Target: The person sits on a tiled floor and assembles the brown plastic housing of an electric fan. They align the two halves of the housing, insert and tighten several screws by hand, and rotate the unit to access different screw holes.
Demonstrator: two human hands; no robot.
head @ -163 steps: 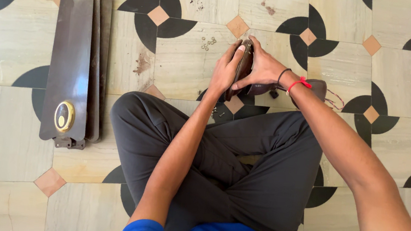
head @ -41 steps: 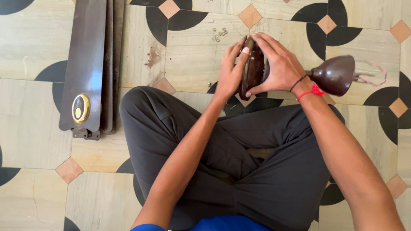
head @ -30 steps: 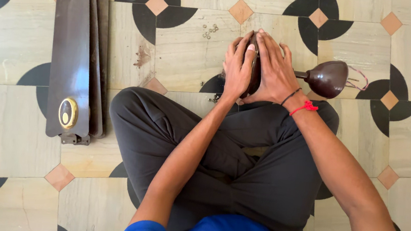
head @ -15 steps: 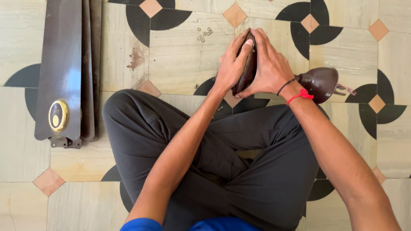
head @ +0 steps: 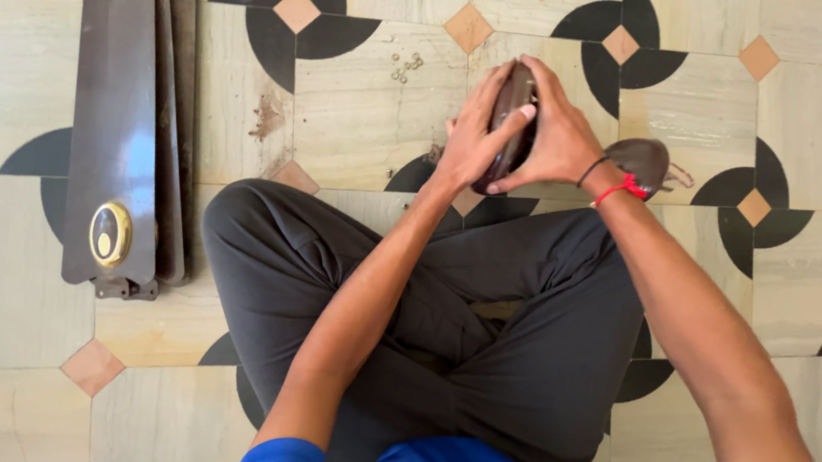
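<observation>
Three brown fan blades (head: 130, 119) lie stacked on the patterned tile floor (head: 26, 53) toward its left edge, the top one bearing a gold oval badge (head: 109, 235). A few small screws (head: 406, 66) sit scattered near the top edge.

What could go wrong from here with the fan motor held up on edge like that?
1. The motor housing stands on edge, clamped only between the left hand and right hand; if a grip slackens it may tip onto the floor tiles.
2. Loose screws lie close by and might get knocked away.
</observation>
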